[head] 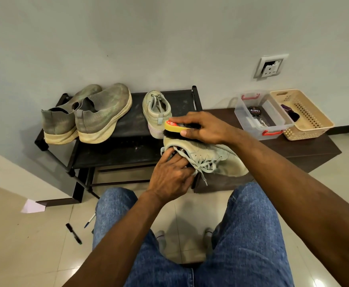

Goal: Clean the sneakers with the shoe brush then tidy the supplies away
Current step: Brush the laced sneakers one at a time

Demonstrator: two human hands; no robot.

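My left hand (172, 175) grips a pale beige lace-up sneaker (215, 156) at its opening, fingers tucked inside, holding it on its side above the floor. My right hand (202, 126) grips a yellow shoe brush (172, 126) with black bristles, pressed on the sneaker's heel end. Its matching beige sneaker (157, 109) stands on the black shoe rack (128, 129). A pair of grey-green knit sneakers (90, 114) sits on the rack's left side.
On a dark low cabinet (314, 150) stand a clear plastic box (260, 114) holding a black polish tin (254, 111) and a beige perforated basket (306, 114). A marker (73, 233), a pen (89, 220) and a paper scrap (32, 206) lie on the tiled floor. My knees in jeans fill the foreground.
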